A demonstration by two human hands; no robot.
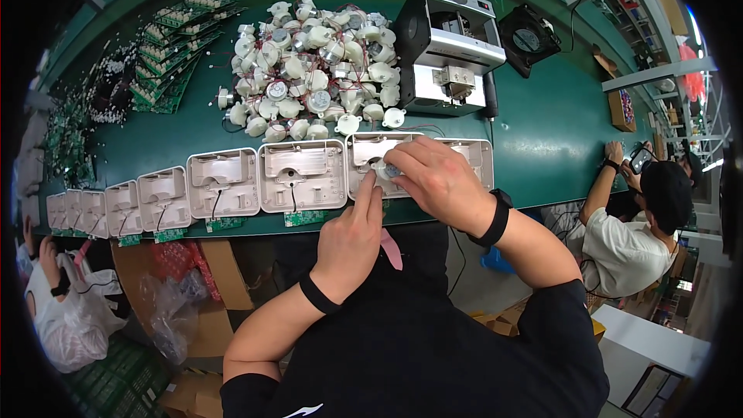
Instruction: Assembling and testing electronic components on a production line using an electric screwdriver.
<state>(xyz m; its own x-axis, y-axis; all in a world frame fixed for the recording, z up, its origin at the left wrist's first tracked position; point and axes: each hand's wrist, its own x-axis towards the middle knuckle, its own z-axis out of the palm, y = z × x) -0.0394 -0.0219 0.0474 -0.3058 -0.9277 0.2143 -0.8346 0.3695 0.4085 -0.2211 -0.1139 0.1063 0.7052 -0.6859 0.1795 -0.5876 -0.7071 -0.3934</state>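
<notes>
We're clamping a motor [393, 171] in our right fingers [407, 159] at one housing [361, 149], left hand's [347, 244] grip unclear; leftward cases [303, 178] are apparently awaiting theirs.

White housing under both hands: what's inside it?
The housing shows moulded walls and a round part pinched by the right hand; whether it's seated is unclear. That hand and the left hand cover much of the rest.

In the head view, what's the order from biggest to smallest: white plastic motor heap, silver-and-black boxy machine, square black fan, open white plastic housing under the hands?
1. Motor heap
2. Boxy machine
3. Plastic housing, partly covered
4. Black fan
</notes>
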